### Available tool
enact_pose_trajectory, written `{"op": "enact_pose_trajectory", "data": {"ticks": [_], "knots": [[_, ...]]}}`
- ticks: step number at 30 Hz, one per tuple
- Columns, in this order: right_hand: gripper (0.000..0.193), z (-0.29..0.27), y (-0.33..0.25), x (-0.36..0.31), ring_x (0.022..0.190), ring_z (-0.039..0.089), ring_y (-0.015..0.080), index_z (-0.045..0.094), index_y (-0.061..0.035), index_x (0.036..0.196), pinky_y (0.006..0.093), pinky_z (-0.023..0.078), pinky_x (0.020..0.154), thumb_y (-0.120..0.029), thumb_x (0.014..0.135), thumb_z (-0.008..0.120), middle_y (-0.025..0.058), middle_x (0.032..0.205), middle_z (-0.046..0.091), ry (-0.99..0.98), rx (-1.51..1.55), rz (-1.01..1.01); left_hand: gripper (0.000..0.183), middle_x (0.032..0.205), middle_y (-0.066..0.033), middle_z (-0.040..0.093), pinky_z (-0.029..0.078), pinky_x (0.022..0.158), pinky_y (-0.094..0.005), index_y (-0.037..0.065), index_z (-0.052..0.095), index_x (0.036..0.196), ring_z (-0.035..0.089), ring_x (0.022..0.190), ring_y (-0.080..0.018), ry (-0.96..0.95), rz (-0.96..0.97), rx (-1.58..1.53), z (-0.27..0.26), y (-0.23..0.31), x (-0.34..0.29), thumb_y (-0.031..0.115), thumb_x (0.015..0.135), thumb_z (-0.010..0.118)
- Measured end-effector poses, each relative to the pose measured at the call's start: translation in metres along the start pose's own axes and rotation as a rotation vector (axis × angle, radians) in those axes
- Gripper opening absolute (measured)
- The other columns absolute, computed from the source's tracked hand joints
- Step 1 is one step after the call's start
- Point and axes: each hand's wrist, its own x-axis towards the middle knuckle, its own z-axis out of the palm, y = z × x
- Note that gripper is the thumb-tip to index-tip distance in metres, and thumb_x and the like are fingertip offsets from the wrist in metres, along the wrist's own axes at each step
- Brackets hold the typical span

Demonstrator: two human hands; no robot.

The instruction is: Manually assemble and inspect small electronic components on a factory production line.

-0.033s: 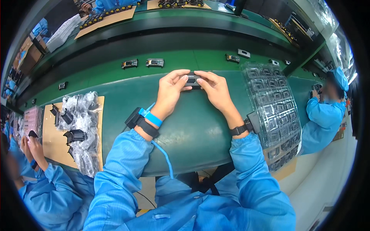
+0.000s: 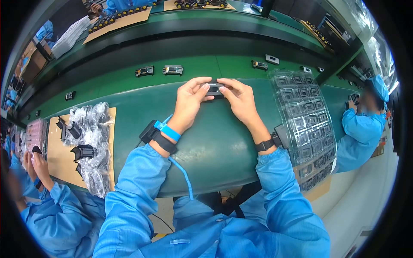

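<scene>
Between my hands is a small grey housing, oblong, with a dark rectangular window in its face. My left hand grips its left end, thumb on the front and fingers curled round it. At the other end my right hand pinches it, thumb in front and index finger along the top edge. The housing is held just above the green tabletop, near the bench's back strip. A blue wrist strap with a coiled cord circles my left wrist. The housing's back is hidden by my fingers.
Clear blister trays lie to the right. On the left, cardboard bears black parts and plastic-wrapped pieces. Similar units sit along the back strip, below a raised shelf. Co-workers in blue sit left and right.
</scene>
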Motion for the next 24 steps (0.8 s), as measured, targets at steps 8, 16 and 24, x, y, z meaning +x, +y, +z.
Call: {"op": "enact_pose_trajectory", "data": {"ticks": [8, 16, 24], "knots": [[0.023, 0.005, 0.006, 0.012, 0.087, 0.065, 0.0094, 0.073, 0.0039, 0.119, 0.0254, 0.054, 0.080, 0.001, 0.096, 0.070, 0.0049, 0.099, 0.073, 0.112, 0.277, 0.050, 0.039, 0.129, -0.0138, 0.069, 0.061, 0.093, -0.0334, 0.000, 0.053, 0.144, 0.070, 0.114, -0.0193, -0.007, 0.002, 0.043, 0.000, 0.003, -0.001, 0.011, 0.107, 0.059], [0.025, -0.067, 0.048, 0.115, 0.094, 0.075, 0.0302, 0.077, -0.0003, 0.112, 0.0377, 0.057, 0.089, -0.009, 0.089, 0.076, 0.0223, 0.102, 0.076, 0.240, -0.466, 0.097, 0.040, 0.133, -0.0227, 0.065, 0.061, 0.093, -0.0377, -0.005, 0.049, 0.141, 0.070, 0.117, -0.0299, 0.061, -0.015, 0.030, -0.004, -0.009, 0.002, 0.014, 0.107, 0.061], [0.054, -0.149, 0.039, 0.140, 0.124, 0.065, 0.0390, 0.070, -0.0093, 0.132, 0.0453, 0.053, 0.104, 0.001, 0.080, 0.070, 0.0198, 0.128, 0.071, -0.190, -1.209, 0.359, 0.023, 0.116, -0.0184, 0.070, 0.062, 0.087, -0.0350, -0.005, 0.060, 0.123, 0.073, 0.103, -0.0261, 0.082, -0.023, 0.054, -0.006, -0.006, 0.002, 0.009, 0.106, 0.060]]}}
